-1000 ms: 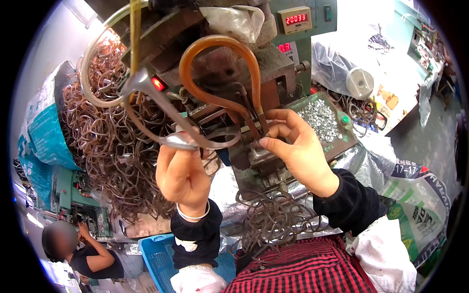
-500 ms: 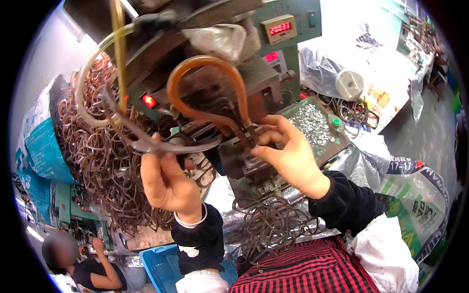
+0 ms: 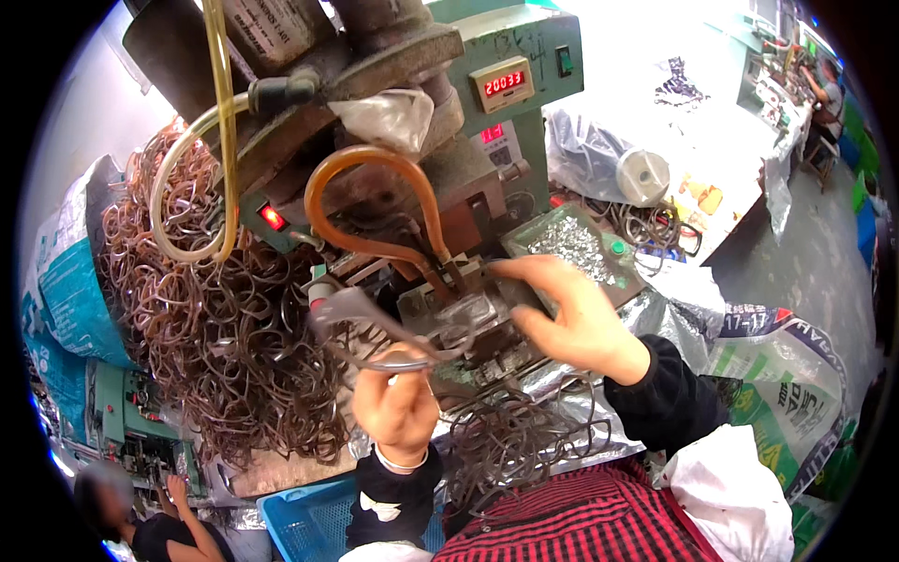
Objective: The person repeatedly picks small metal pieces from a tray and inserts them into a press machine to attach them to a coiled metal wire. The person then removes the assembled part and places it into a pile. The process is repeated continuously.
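My left hand (image 3: 398, 407) grips a grey-brown bent loop strip (image 3: 375, 328), blurred by motion, in front of the machine. Thumb and index finger of my right hand (image 3: 576, 318) are apart with nothing between them, at the right side of the machine's metal fixture (image 3: 468, 314). An orange hose (image 3: 375, 155) arches over the fixture, its two ends running down to it. Below my hands lies a tangle of dark looped strips (image 3: 515, 431).
A large heap of brown loops (image 3: 215, 328) fills the left side. A tray of shiny metal bits (image 3: 571, 245) with a green button stands right of the fixture. A blue basket (image 3: 304, 515) sits at lower left; a seated person (image 3: 169, 525) works beyond it. Printed sacks (image 3: 787, 393) lie at right.
My right hand's fingers have spread and moved off the fixture. My left hand has moved right and nearer to me, carrying the strip with it. The view has shifted slightly.
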### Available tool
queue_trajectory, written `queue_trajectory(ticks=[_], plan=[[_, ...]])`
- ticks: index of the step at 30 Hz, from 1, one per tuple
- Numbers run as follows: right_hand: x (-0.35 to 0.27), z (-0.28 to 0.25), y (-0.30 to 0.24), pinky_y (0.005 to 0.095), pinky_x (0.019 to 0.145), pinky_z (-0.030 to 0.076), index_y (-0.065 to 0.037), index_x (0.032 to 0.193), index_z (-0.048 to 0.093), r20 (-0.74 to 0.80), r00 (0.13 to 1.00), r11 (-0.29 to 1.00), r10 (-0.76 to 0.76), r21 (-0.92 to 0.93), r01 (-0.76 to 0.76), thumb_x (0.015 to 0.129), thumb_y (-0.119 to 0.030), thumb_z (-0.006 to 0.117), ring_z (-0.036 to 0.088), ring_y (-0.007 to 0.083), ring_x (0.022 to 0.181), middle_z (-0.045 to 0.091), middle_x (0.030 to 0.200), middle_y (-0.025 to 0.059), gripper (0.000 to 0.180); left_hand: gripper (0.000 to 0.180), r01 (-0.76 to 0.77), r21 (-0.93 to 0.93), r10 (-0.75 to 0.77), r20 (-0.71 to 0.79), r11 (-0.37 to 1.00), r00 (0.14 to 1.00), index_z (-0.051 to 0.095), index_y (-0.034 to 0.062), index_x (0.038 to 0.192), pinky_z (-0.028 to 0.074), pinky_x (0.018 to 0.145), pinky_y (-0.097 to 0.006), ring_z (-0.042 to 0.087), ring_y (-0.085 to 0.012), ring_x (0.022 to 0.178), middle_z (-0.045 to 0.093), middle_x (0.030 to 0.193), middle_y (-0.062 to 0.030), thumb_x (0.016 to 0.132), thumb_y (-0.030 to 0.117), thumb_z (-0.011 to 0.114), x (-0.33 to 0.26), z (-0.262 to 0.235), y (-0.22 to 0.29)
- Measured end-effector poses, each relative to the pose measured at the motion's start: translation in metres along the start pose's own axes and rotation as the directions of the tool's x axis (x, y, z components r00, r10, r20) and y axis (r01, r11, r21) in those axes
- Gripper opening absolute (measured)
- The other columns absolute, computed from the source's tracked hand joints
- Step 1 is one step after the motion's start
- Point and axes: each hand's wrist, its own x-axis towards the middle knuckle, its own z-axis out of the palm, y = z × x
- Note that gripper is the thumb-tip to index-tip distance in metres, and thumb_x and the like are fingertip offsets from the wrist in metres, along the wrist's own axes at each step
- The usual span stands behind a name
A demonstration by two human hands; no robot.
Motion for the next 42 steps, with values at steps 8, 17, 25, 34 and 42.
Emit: queue_trajectory(ticks=[8,17,25,34,42], plan=[[-0.055,-0.012,0.087,0.0441,0.073,0.049,-0.007,0.086,0.065,-0.293,0.953,0.722,0.079,-0.642,-0.257,0.073,-0.019,0.079,0.057,0.0315,0.094,0.060,0.089,0.0088,0.023,0.027,-0.166,-0.001,0.162,0.216,0.986,0.963,0.068,0.0008,0.099,0.055,0.065,-0.037,0.069,-0.0304,0.075,0.071,0.091,-0.0170,0.077,-0.014,0.067,0.010,0.017,0.003],[-0.016,-0.011,0.100,0.0434,0.072,0.049,-0.007,0.080,0.064,-0.296,0.955,0.765,-0.009,-0.617,-0.184,0.074,-0.011,0.076,0.057,0.0320,0.086,0.060,0.080,0.0084,0.013,0.026,-0.195,0.057,0.177,0.231,0.979,0.957,0.068,0.0002,0.100,0.052,0.063,-0.035,0.067,-0.0286,0.075,0.072,0.092,-0.0163,0.078,-0.012,0.066,0.014,0.017,0.004],[0.005,-0.018,0.096,0.0419,0.069,0.049,-0.006,0.078,0.071,-0.467,0.883,0.908,-0.048,-0.390,-0.156,0.082,-0.012,0.071,0.061,0.0309,0.078,0.066,0.076,0.0094,0.007,0.028,-0.151,0.012,0.143,0.256,0.988,0.956,0.067,0.0038,0.102,0.049,0.063,-0.034,0.066,-0.0274,0.076,0.072,0.096,-0.0137,0.078,-0.013,0.066,0.014,0.017,0.004],[0.030,0.025,0.103,0.0430,0.073,0.049,-0.009,0.079,0.071,-0.242,0.965,0.788,-0.099,-0.611,-0.073,0.073,-0.016,0.078,0.060,0.0308,0.093,0.062,0.088,0.0087,0.012,0.047,-0.180,-0.067,0.189,0.184,0.981,0.965,0.071,-0.0049,0.108,0.051,0.059,-0.035,0.062,-0.0268,0.069,0.069,0.097,-0.0119,0.061,-0.006,0.070,0.019,0.024,0.001],[0.004,0.022,0.096,0.0438,0.073,0.050,-0.004,0.087,0.066,-0.116,0.986,0.777,-0.118,-0.629,0.019,0.080,-0.009,0.069,0.061,0.0350,0.091,0.064,0.090,0.0125,0.009,0.029,0.105,0.266,-0.163,0.207,0.958,0.965,0.071,0.0017,0.108,0.055,0.081,-0.035,0.069,-0.0303,0.093,0.066,0.126,-0.0203,0.081,-0.008,0.070,-0.045,-0.050,0.035]])
